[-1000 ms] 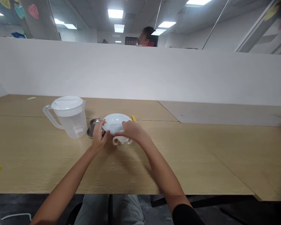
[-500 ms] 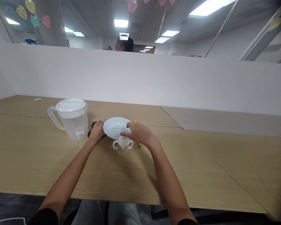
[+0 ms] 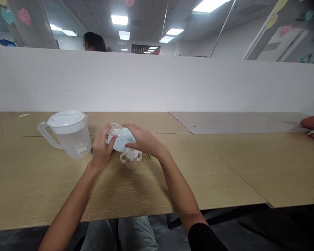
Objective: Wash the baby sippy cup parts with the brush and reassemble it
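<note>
Left hand (image 3: 101, 145) gripping shiny vessel (image 3: 115, 127), likely light, stiff, slick, best taken by rim; right hand (image 3: 144, 139), grip unclear, arching over white plate (image 3: 122, 140), seemingly brittle.

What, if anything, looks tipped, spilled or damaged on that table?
Nothing stands out: the pitcher and the cup stand upright, no spill shows. The left hand and right hand partly cover the white dish, so damage there is unclear.

The table (image 3: 199, 167) offers passage at right, while the jug (image 3: 72, 137) bars the left and the cup (image 3: 131, 161) fronts the plate (image 3: 121, 138).
</note>
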Demonstrator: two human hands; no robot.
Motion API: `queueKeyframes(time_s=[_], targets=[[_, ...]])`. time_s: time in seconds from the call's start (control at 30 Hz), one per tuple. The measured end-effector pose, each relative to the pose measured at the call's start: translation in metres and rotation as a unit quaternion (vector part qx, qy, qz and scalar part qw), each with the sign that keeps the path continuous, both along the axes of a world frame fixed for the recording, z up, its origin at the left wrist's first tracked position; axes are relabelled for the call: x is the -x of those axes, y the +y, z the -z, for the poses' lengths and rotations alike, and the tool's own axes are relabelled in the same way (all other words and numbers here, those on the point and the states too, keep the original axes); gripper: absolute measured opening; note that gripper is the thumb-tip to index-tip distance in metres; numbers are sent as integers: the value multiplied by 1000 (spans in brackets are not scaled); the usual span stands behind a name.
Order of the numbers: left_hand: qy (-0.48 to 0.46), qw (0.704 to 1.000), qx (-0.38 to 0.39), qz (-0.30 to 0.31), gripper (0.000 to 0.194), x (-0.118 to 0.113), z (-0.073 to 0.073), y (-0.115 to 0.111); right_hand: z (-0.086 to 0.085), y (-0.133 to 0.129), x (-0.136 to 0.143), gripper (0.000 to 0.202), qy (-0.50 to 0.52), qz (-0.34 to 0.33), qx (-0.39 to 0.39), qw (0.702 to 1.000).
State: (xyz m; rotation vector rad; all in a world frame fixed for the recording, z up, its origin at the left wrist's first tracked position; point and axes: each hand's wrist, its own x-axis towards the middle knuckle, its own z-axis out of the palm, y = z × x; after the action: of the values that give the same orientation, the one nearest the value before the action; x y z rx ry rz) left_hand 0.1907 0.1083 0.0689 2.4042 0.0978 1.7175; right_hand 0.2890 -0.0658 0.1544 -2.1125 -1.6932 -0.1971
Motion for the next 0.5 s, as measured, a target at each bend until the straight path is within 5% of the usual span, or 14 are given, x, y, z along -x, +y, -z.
queueKeyframes(time_s=[0.3, 0.4, 0.5], targets=[[19, 988, 54, 141, 59, -9, 19, -29, 5, -3, -3, 58, 50, -34, -46, 997], [42, 967, 119, 222, 62, -15, 27, -32, 21, -4, -20, 53, 139, -35, -107, 984], [93, 953, 168, 234, 63, -19, 39, -32, 48, -2, -37, 54, 269, -34, -126, 954]])
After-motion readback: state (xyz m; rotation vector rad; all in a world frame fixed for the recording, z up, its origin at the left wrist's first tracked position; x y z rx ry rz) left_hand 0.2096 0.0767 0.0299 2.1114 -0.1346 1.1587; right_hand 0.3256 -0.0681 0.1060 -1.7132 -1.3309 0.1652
